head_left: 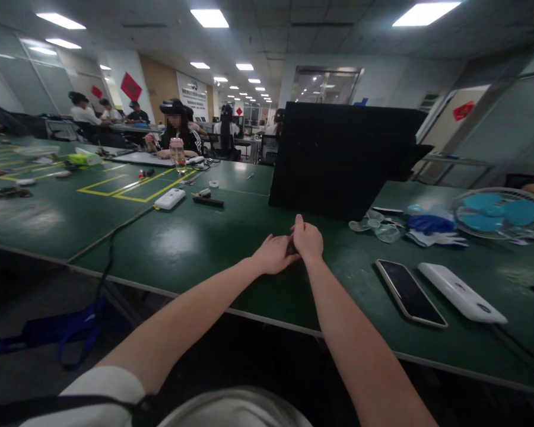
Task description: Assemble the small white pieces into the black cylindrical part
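My left hand (272, 254) and my right hand (310, 239) meet above the green table (173, 237), in front of a large black box-like panel (333, 160). The fingers of both are curled in against each other. A small dark patch shows between them, perhaps a small object, too hidden to name. My right thumb points up and away from me. To the right of my hands lie a smartphone (410, 292) with a dark screen and a white power bank (463, 293) with a cable.
A blue fan (501, 212), gloves (431, 228) and clear plastic pieces (378, 226) lie at the right. Toward the left are another white device (169, 199), a black bar-shaped item (208, 201) and a drink bottle (177, 155). People sit at tables beyond.
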{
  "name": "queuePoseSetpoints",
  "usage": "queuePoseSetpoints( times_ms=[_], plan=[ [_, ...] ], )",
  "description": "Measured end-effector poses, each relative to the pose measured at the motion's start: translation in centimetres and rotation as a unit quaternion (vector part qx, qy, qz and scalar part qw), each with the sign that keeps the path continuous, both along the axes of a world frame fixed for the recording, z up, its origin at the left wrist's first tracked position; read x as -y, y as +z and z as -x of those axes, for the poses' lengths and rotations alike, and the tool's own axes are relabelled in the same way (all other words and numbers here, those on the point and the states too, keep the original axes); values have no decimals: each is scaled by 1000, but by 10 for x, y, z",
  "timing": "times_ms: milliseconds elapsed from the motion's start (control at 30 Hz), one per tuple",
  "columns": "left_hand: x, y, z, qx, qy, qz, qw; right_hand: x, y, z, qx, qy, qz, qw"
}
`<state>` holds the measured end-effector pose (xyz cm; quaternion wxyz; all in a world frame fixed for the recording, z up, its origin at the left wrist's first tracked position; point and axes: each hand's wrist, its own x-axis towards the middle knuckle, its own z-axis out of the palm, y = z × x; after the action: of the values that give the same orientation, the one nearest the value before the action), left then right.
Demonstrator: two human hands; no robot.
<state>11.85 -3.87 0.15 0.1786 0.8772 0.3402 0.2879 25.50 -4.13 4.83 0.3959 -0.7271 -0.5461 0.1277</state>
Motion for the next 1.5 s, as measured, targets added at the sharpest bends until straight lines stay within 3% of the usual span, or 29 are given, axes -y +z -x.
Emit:
queuePoseSetpoints(
  times_ms=[100,167,267,367,467,600,900,1100,1267,1500],
  plan=[
    [-8,8,23,50,8,-16,999,-2,1,-2,1,5,-19,1000],
    [-18,12,49,111,72,-24,991,0,2,-2,16,32,-17,999],
    [-33,13,89,176,203,2,963,6,4,3,73,126,15,989],
    [-41,8,113,151,255,46,954,12,5,13,150,228,98,957],
    [-42,1,116,88,227,28,969,16,5,23,214,288,173,917],
    [-38,-4,109,23,143,2,989,20,5,31,249,311,176,900],
    [-34,-3,106,-1,129,3,992,19,2,28,193,256,159,934],
    [-27,1,104,-15,94,-7,995,18,-4,28,119,266,61,955],
    [-23,4,103,-26,48,-14,998,19,-9,35,184,257,-1,949],
    [-16,9,99,-25,30,-9,999,22,-13,42,246,216,-24,945]
  ],
)
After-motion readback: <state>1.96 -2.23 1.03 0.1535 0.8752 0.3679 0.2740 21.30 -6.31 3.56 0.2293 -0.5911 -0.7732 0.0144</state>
